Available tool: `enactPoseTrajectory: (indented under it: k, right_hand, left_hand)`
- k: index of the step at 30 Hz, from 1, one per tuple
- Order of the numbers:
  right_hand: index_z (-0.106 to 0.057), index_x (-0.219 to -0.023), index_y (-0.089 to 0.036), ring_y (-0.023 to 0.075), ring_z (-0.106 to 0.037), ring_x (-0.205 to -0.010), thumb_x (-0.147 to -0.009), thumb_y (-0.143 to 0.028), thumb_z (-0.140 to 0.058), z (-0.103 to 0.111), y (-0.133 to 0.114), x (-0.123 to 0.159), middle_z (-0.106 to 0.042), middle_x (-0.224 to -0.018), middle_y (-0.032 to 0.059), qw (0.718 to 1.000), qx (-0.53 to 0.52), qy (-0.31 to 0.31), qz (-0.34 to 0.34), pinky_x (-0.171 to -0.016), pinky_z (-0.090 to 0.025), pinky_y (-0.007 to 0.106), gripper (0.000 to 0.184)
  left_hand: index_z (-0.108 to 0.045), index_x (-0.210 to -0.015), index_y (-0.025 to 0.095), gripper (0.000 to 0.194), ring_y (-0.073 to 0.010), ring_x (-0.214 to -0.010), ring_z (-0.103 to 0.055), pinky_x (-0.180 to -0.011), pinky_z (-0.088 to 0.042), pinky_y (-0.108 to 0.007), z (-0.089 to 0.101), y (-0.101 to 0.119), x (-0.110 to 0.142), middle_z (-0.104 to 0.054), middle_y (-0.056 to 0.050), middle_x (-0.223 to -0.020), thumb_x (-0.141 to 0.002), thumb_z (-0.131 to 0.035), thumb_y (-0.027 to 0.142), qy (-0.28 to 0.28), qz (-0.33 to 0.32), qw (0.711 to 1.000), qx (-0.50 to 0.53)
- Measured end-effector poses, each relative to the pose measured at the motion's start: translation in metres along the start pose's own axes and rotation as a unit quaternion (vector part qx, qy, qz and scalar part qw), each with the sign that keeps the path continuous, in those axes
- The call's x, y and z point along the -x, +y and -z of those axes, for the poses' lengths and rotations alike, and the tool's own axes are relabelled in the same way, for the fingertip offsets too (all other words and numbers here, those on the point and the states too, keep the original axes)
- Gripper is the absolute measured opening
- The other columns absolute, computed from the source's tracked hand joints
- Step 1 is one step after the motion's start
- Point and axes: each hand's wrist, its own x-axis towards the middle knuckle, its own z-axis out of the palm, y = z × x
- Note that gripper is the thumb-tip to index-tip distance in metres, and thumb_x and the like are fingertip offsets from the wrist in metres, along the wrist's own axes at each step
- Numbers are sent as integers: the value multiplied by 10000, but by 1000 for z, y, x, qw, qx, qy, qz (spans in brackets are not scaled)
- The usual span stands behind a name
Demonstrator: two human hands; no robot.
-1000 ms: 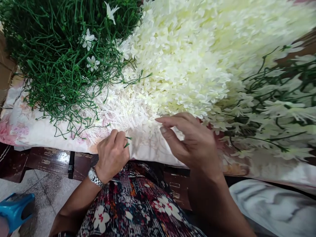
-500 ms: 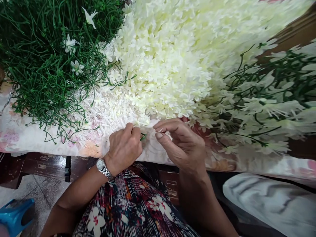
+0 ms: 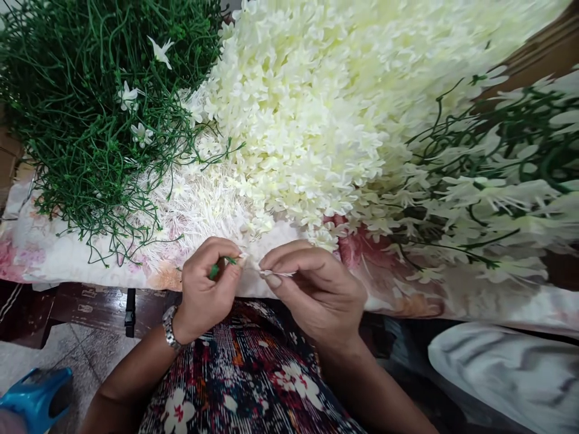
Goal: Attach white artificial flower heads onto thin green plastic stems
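The left hand (image 3: 211, 280) (watch (image 3: 170, 327) at its wrist) grips a green stem (image 3: 214, 270).

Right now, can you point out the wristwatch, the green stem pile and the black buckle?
Wristwatch (image 3: 170, 335): head view, on its metal band.
Green stem pile (image 3: 85, 90): head view, on its upper middle.
Black buckle (image 3: 129, 317): head view, on its face.

Green stem (image 3: 214, 272), partly hidden — thin white piece (image 3: 284, 274) nearby, slender, nearly level.
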Motion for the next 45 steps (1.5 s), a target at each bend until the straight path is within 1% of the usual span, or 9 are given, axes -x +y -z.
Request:
enactPoseTrajectory:
  k: [3, 7, 17, 22, 27, 31, 36, 41, 45]
  right_hand:
    - [-563, -800, -189, 125, -564, -731, -667, -1, -557, -6, 3, -2, -582, -775, 7, 999, 17, 29, 38, -639, -449, 285, 230]
    - [-589, -772, -198, 120, -558, -739, -661, -18, -587, -9, 9, -4, -579, -770, -1, 997, 53, 34, 37, -664, -447, 290, 211]
    - [-605, -764, -202, 108, -545, -728, -678, -63, -598, -10, 15, 1, -579, -774, -3, 996, 81, 29, 17, -668, -447, 284, 164]
    - [-612, -758, -210, 111, -552, -718, -676, -86, -605, -11, 14, 3, -580, -780, -1, 996, 82, 25, 12, -659, -452, 286, 148]
    - [-619, -777, -218, 119, -552, -738, -674, -79, -601, -14, 17, 6, -573, -789, 7, 998, 61, 2, 3, -651, -450, 288, 175]
    - [-608, -846, -212, 131, -545, -799, -699, -111, -580, -9, 14, 4, -566, -849, 22, 996, 73, -56, -4, -700, -448, 303, 181]
    - [-445, -1145, -205, 169, -499, -878, -615, -290, -677, -3, 5, -1, -516, -1006, 64, 978, 162, -134, -9, -749, -445, 347, 585]
    - [-558, -915, -183, 117, -534, -728, -718, -127, -562, -6, 2, 1, -575, -783, 24, 973, 190, -132, 18, -622, -451, 262, 205]
    - [-558, -846, -170, 109, -521, -669, -737, -98, -517, -7, 2, 2, -564, -710, 16, 965, 219, -145, 11, -587, -435, 250, 137]
  left_hand:
    - [-546, -672, 151, 80, -95, -684, -517, -596, -414, -209, 0, 0, 2, -567, -15, -734, -751, -534, 146, -2, 85, 989, 118]
    - [-561, -653, 152, 91, -68, -574, -477, -499, -389, -188, -2, -2, 7, -569, -10, -726, -738, -563, 181, -7, 153, 967, 205]
    - [-600, -686, 163, 59, -37, -501, -429, -457, -361, -174, -1, -10, 14, -566, 0, -740, -732, -575, 192, -13, 169, 948, 271]
    - [-599, -781, 175, 73, -44, -467, -413, -434, -366, -168, -1, -15, 17, -531, 19, -627, -732, -576, 224, -24, 196, 927, 319]
    - [-577, -731, 162, 136, -75, -556, -473, -507, -420, -186, -5, -17, 18, -540, 6, -639, -666, -646, 259, 2, 178, 945, 276]
    - [-555, -781, 177, 143, -62, -536, -452, -478, -404, -163, -4, -18, 19, -523, 17, -652, -674, -632, 232, 21, 164, 956, 241]
    - [-516, -917, 200, 261, -57, -532, -463, -475, -407, -156, 0, -16, 22, -519, 18, -701, -676, -610, 161, 49, 163, 968, 183]
    - [-494, -918, 196, 259, -53, -516, -464, -468, -396, -149, 0, -11, 22, -537, 25, -679, -686, -590, 132, 45, 146, 975, 161]
    - [-531, -762, 164, 75, -61, -520, -448, -482, -384, -167, 4, -13, 20, -519, 22, -626, -703, -572, 143, 1, 139, 983, 121]
